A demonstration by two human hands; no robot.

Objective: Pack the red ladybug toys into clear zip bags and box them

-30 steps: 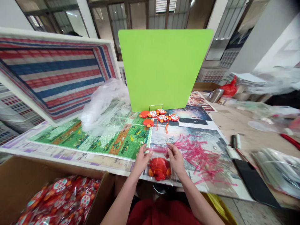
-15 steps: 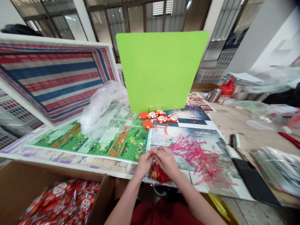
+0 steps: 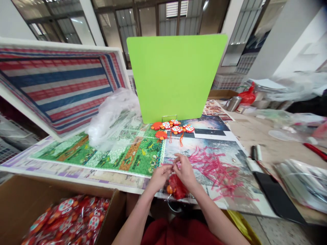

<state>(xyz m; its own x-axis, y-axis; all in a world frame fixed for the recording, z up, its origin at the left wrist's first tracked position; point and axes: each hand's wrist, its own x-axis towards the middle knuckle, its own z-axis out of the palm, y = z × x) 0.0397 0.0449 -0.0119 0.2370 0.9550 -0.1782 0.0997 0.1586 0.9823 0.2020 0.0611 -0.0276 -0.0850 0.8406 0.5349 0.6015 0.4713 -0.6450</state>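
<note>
From my remote seat, watching through the head camera, I saw the left hand [image 3: 159, 177] and the right hand [image 3: 185, 172] together on the near side of the green board [image 3: 176, 75], their fingertips closed on the top of a clear bag [image 3: 187, 194]. The fingers hid exactly what they pinched, though a thin pink strand seemed to show among them. A red toy [image 3: 177, 187] sat bunched inside the bag, just below the hands, and the bag's lower part rested on a printed sheet [image 3: 204, 200], which appeared to take its weight, so the hands needed only to work at its top. Loose pink cords [image 3: 214, 168] lay spread on that sheet, near the right hand and nearer to me than the board, and I judged they were left open there so that one could be picked out easily. More orange toys [image 3: 176, 128] lay unbagged at the foot of the board, with cords hanging from them. A carton [image 3: 15, 211] stood nearer to me and left of the board, filled with bagged toys [image 3: 68, 214], and it seemed placed within easy reach of the left hand. A heap of clear film [image 3: 109, 119] lay just left of the board.
</note>
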